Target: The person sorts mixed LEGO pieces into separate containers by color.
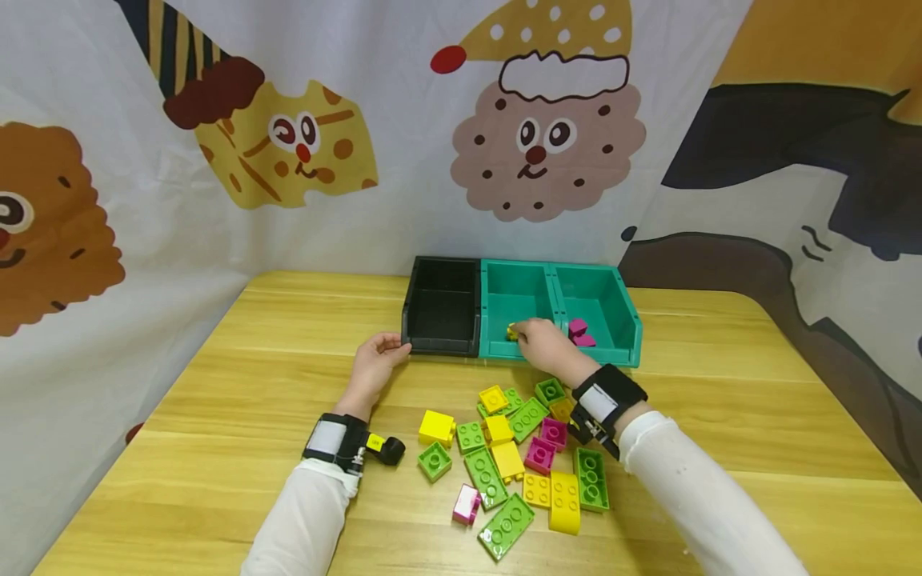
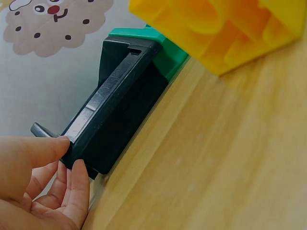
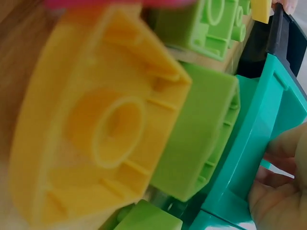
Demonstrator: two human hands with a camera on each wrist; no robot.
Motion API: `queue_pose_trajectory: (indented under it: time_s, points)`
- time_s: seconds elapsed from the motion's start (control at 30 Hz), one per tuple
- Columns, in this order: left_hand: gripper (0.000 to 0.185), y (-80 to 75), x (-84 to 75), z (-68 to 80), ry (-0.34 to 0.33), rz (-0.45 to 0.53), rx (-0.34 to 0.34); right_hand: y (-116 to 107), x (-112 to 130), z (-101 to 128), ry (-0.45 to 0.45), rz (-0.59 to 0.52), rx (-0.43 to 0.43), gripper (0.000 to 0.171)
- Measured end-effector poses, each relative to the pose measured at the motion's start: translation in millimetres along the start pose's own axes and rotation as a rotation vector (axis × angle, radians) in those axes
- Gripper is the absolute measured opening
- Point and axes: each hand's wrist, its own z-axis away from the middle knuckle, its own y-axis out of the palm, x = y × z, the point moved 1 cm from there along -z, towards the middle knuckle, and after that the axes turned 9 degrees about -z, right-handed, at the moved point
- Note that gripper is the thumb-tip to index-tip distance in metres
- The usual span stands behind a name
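My left hand holds the front left corner of an empty black bin; in the left wrist view the thumb lies on the bin's rim and the fingers curl against its front. Over the front of the middle teal bin, my right hand pinches a small yellow brick at its fingertips. The right wrist view shows the teal bin wall with my fingers beyond it.
The right teal bin holds magenta bricks. A pile of green, yellow and magenta bricks lies on the wooden table between my forearms. A printed cloth backdrop hangs behind the bins.
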Motion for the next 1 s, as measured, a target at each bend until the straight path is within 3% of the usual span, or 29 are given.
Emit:
queue_pose_trajectory:
  time_s: [0.13, 0.27, 0.6, 1.0]
  points:
    - [0.025, 0.6, 0.1, 0.8, -0.001, -0.003, 0.001, -3.5, -1.9, 1.8, -0.013, -0.021, 0.007, 0.034]
    - [0.026, 0.8, -0.2, 1.2, -0.012, 0.000, 0.006, -15.2, -3.6, 6.6, -0.015, -0.109, 0.011, 0.036]
    - [0.027, -0.3, 1.0, -0.8, -0.010, -0.005, 0.000, -50.6, -11.7, 37.1, -0.064, -0.273, -0.105, 0.029]
    - [0.027, 0.7, 0.0, -0.5, -0.007, -0.002, -0.004, -51.4, -27.0, 81.2, -0.090, -0.363, -0.154, 0.028]
